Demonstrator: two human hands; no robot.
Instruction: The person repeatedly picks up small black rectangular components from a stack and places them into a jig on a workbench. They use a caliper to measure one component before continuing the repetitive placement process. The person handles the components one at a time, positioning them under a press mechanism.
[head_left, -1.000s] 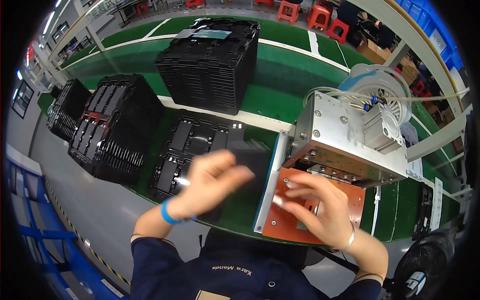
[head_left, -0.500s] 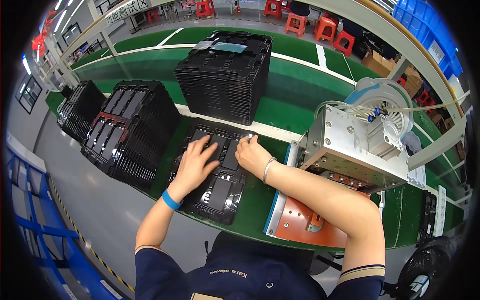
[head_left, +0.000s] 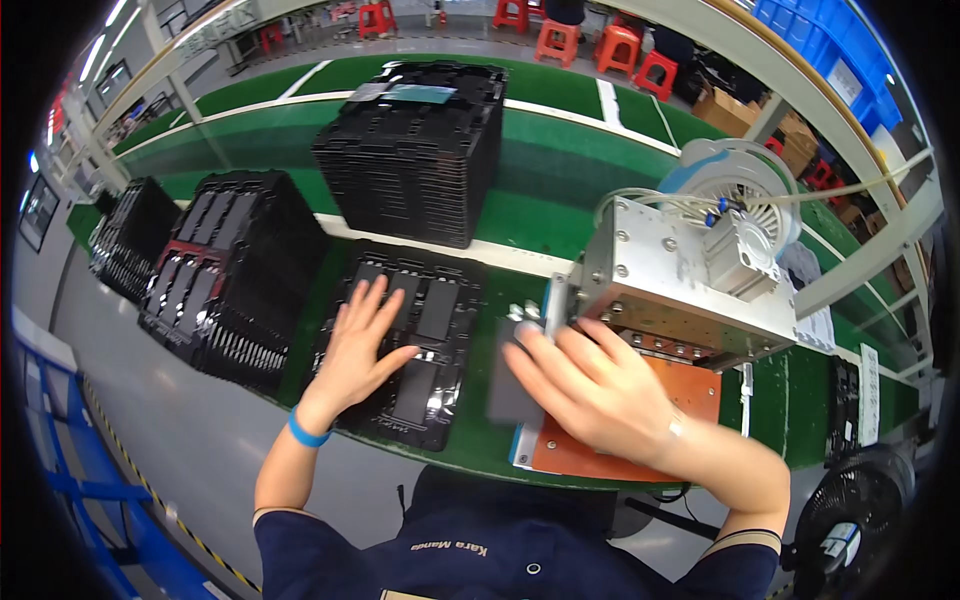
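Note:
My left hand (head_left: pixel 355 345) lies with fingers spread over the left part of a black plastic tray (head_left: pixel 468 290) on the green bench. Flat dark rectangular pieces sit in the tray's pockets, some hidden under that hand. Just right of the tray, my right hand (head_left: pixel 605 400) grips one flat dark rectangular piece (head_left: pixel 508 375) by its right side, raised off the tray. Small shiny bits show at its top end; motion blurs both. The hand is over the left edge of an orange plate (head_left: pixel 690 390) in front of a silver metal press-like machine (head_left: pixel 640 245).
A tall stack of black trays (head_left: pixel 395 190) stands behind the tray. Two more stacks, a filled one (head_left: pixel 265 285) and a farther one (head_left: pixel 135 235), are on the left. A clear-sided reel (head_left: pixel 745 185) is behind the machine. A black fan (head_left: pixel 865 510) stands lower right.
My right hand has moved right and toward me, from the tray's right side to the orange plate, carrying a flat dark piece out of the tray. My left hand stays over the tray.

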